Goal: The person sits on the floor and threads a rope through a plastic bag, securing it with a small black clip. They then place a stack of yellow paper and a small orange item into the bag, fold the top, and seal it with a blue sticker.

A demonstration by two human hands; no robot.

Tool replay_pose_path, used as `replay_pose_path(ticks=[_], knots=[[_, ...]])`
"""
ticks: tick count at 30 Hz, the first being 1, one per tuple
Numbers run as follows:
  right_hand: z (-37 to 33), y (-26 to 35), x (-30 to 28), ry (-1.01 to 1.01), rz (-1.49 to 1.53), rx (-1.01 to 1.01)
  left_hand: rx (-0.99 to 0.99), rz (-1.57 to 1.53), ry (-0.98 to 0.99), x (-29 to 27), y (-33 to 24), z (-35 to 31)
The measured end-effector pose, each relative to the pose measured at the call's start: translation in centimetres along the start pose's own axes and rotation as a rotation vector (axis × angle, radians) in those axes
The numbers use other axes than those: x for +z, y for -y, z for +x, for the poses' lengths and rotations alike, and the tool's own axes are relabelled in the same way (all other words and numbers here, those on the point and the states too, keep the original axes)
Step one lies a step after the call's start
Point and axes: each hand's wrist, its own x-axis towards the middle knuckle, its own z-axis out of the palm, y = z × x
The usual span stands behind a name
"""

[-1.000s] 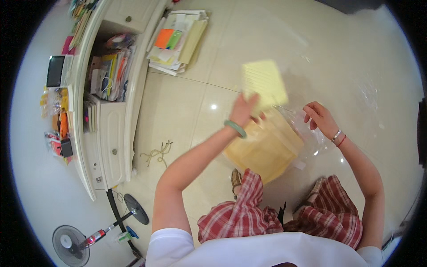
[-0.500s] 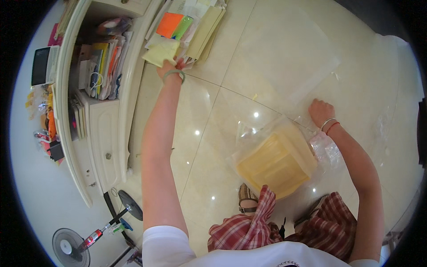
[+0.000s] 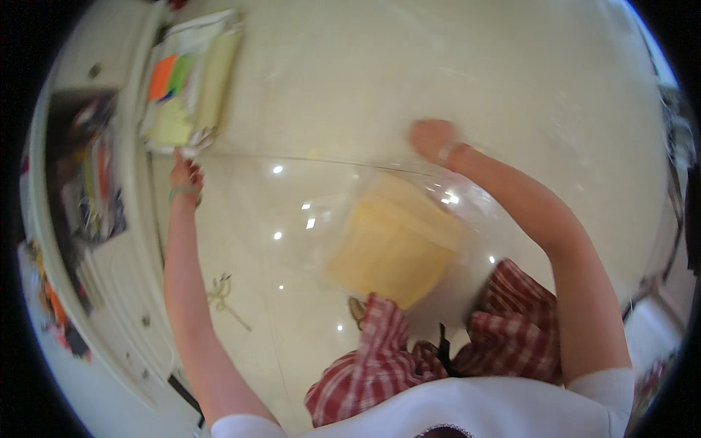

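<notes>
A stack of papers and envelopes (image 3: pixel 212 80) lies on the floor beside the cabinet, with an orange piece (image 3: pixel 162 78), a green piece (image 3: pixel 179 76) and a pale yellow sheet (image 3: pixel 171 125) on top. Just off the near edge of that sheet is my left hand (image 3: pixel 187 175), one finger stretched toward it, the others loosely bent, nothing visible in them. My right hand (image 3: pixel 432 140) is over the floor, smeared by motion, so its fingers cannot be read. Nearer to me a yellow rectangular thing (image 3: pixel 398 244), blurred, lies in clear plastic in front of my legs.
On the left stands a white cabinet (image 3: pixel 120 292) with papers and books (image 3: pixel 98 182) on its open shelf. A piece of pale string (image 3: pixel 226 301) lies on the tiles near my left forearm. Crumpled clear plastic (image 3: pixel 467 197) lies beside the yellow thing.
The view has shifted. The pale yellow sheet that my left hand held now lies on the stack, and that hand is drawn back from it. My right hand has swung leftward.
</notes>
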Motion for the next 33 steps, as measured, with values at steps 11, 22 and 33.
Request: replay_pose_path(ticks=[11, 22, 33], knots=[[-12.1, -21.1, 0.6, -0.942, 0.209, 0.176, 0.334, 0.502, 0.468, 13.0, 11.0, -23.3], [-15.8, -21.3, 12.3, -0.651, 0.139, 0.493, 1.309, 1.51, 0.938, 22.6, 13.3, -29.0], [-16.1, -10.6, 4.1, -0.859, 0.57, -0.06, 1.399, 1.488, 0.963, 17.8, 13.1, -31.5]])
